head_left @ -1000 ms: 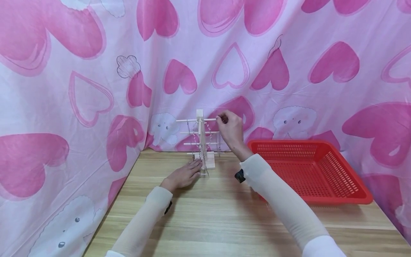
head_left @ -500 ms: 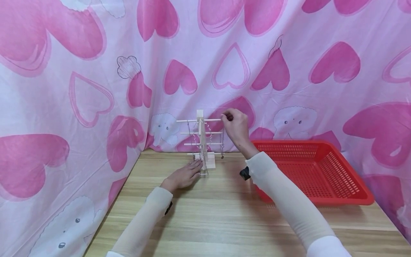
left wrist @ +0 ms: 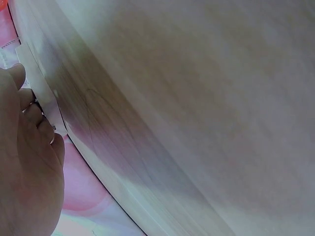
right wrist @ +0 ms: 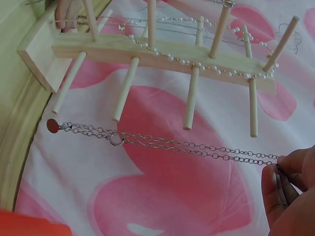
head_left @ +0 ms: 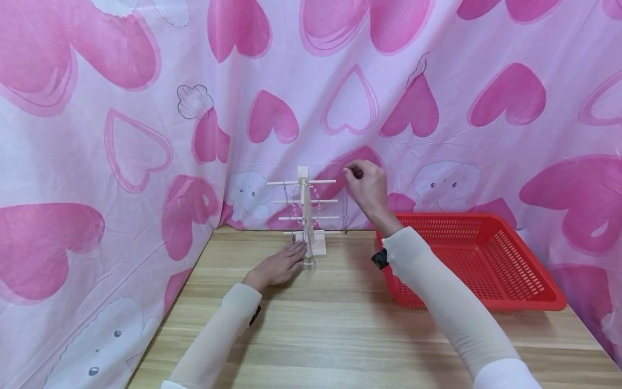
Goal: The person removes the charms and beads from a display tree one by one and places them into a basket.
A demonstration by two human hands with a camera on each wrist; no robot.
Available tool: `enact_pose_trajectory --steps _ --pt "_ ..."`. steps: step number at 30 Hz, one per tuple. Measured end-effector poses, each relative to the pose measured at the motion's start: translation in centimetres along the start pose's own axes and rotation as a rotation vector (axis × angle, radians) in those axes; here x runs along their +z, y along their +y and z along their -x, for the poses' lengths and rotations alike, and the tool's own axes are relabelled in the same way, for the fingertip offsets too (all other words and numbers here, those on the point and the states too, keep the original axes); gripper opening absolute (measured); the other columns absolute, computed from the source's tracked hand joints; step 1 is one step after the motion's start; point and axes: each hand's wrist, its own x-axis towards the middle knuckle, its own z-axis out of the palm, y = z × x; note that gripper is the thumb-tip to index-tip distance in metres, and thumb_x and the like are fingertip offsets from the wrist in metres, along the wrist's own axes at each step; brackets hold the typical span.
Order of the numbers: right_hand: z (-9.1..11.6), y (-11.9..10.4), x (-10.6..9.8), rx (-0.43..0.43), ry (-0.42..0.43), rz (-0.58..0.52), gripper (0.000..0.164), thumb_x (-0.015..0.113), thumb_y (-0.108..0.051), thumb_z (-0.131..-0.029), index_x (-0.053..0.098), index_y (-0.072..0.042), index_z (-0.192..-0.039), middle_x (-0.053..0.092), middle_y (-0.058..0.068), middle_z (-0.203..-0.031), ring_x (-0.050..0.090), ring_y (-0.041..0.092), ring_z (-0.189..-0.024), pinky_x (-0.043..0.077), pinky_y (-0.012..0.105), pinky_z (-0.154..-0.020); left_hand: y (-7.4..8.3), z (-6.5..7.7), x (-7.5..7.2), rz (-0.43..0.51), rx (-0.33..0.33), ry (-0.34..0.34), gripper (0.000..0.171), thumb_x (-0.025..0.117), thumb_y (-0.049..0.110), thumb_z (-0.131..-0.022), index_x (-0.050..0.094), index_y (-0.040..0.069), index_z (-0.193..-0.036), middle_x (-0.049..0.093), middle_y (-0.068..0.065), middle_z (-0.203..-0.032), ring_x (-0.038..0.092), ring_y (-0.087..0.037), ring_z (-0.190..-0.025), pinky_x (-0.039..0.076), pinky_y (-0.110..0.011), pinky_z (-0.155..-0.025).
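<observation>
A wooden jewelry stand with rows of pegs stands upright at the back of the table. My left hand rests at its base, fingers extended onto the board; the left wrist view shows the fingers along the board's edge. Just right of the pegs, my right hand pinches a silver chain necklace between thumb and fingertips. It hangs down in two strands, with a small ring and a round reddish-brown pendant at the bottom, apart from the pegs. A white beaded necklace and other fine chains hang on the stand.
A red perforated plastic basket sits on the right of the wooden table, partly behind my right forearm. A pink heart-print cloth covers the back and sides, close behind the stand.
My right hand has moved right, away from the upper peg's end, carrying the chain necklace off the peg and clear of the stand. My left hand stays at the base.
</observation>
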Motion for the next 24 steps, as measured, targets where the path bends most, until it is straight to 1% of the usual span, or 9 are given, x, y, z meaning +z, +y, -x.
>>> enact_pose_trajectory --steps 9,15,20,24 --pt "-0.6 0.1 -1.1 0.023 -0.01 0.008 0.013 0.072 -0.006 -0.098 0.08 0.003 -0.101 0.079 0.021 -0.098 0.073 0.033 -0.088 0.063 0.045 -0.082 0.0 0.1 -0.1 0.007 0.001 -0.002 0.059 0.035 0.032 -0.116 0.027 0.005 -0.168 0.02 -0.014 -0.178 0.018 -0.034 -0.167 0.021 -0.052 -0.137" --pt "-0.8 0.2 -1.7 0.014 -0.023 0.02 0.014 0.072 -0.008 -0.099 0.08 0.002 -0.103 0.078 0.02 -0.099 0.072 0.033 -0.09 0.063 0.045 -0.084 0.0 0.1 0.0 0.013 0.003 0.006 0.06 0.037 0.03 -0.116 0.028 0.003 -0.168 0.022 -0.016 -0.178 0.02 -0.036 -0.166 0.021 -0.054 -0.136" --pt "-1.0 0.1 -2.3 0.008 -0.033 0.03 0.014 0.072 -0.01 -0.1 0.081 0.001 -0.104 0.078 0.02 -0.099 0.072 0.033 -0.089 0.064 0.045 -0.085 -0.1 0.0 0.0 0.03 -0.004 -0.008 0.061 0.038 0.032 -0.115 0.026 0.004 -0.169 0.02 -0.015 -0.178 0.018 -0.035 -0.166 0.02 -0.053 -0.137" --pt "-1.1 0.0 -2.8 0.008 -0.039 0.038 0.015 0.072 -0.011 -0.101 0.081 0.001 -0.105 0.078 0.02 -0.1 0.073 0.033 -0.091 0.065 0.046 -0.087 -0.4 -0.2 0.3 0.017 -0.001 -0.019 0.062 0.036 0.035 -0.116 0.023 0.006 -0.17 0.017 -0.013 -0.179 0.015 -0.033 -0.167 0.018 -0.051 -0.137"
